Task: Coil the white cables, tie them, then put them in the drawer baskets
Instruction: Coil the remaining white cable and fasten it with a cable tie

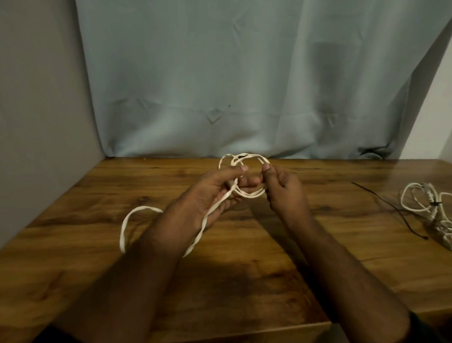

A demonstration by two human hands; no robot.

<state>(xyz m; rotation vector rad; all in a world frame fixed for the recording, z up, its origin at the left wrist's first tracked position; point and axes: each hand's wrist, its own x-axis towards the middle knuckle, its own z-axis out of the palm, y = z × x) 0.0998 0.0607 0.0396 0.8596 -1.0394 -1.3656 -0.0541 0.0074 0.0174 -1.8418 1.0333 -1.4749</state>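
1. Above the middle of the wooden desk [241, 262], two bare hands hold a white cable [247, 195] up off the surface, partly wound into small loops.
2. The left hand [211, 191] has its grip closed on the cable: thumb and fingers curl round the left side of the loops, where the strands cross.
3. The right hand [283, 189] pinches the right side of the loops, its thumb pressed on top and its fingers curled beneath, so this grip is also clamped on the cable.
4. From the left hand the loose length of the same cable runs down toward the near left, passes under the left forearm, and swings out in a wide loop that lies on the desk at the left.
5. At the far right edge of the desk lies a second bundle of white cables [435, 209], well apart from the hands, with a dark tie visible round part of it.
6. Just left of that bundle, thin black ties [389, 204] lie on the desk.
7. Behind the desk hangs a pale blue cloth [250, 68].
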